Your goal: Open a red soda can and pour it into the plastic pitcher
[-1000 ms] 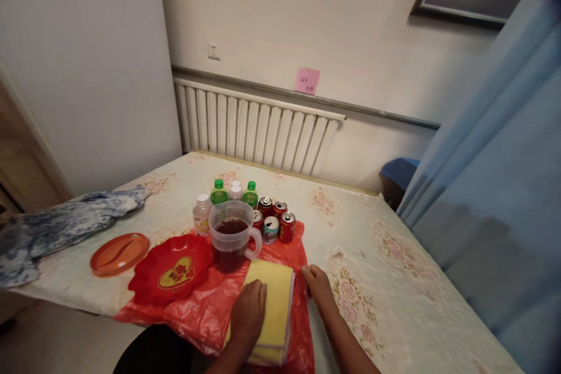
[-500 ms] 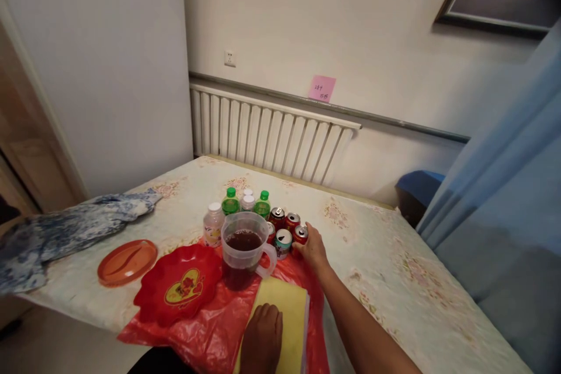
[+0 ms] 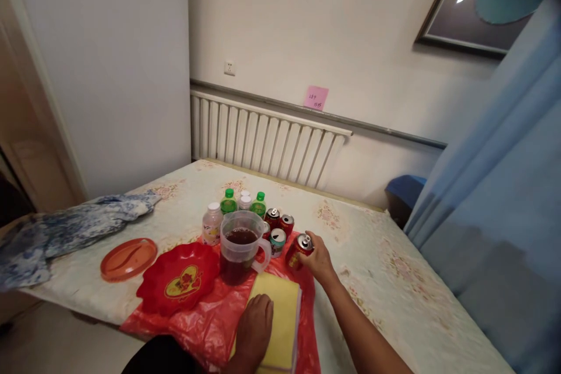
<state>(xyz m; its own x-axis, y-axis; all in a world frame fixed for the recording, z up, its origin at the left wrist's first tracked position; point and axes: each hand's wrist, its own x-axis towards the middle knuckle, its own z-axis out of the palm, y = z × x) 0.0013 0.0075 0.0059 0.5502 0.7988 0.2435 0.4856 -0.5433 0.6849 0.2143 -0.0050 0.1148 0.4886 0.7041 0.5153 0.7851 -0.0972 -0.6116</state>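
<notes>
My right hand point(image 3: 319, 260) grips a red drink can point(image 3: 300, 252) by its side, fingers wrapped round it. The can is slightly tilted, its opened top showing. My left hand point(image 3: 258, 324) lies on a yellow-covered notebook point(image 3: 283, 315), holding nothing. To the left of the held can stands a teal-and-white can point(image 3: 277, 243), with red cans point(image 3: 287, 224) and a dark can point(image 3: 272, 218) behind. A clear plastic pitcher point(image 3: 240, 245) of dark brown liquid stands beside them, partly hiding another red can.
A red scalloped plate point(image 3: 153, 289) and red plastic sheet point(image 3: 210, 324) lie on the flower-patterned tablecloth point(image 3: 363, 234). Behind the pitcher are green-capped bottles point(image 3: 228, 203) and white-capped bottles point(image 3: 212, 225). Leftward lie an orange lid point(image 3: 118, 263) and patterned cloth point(image 3: 83, 231).
My right hand has drawn the red can away from the group, toward me. My left hand stays on the notebook. The view has shifted a little to the right.
</notes>
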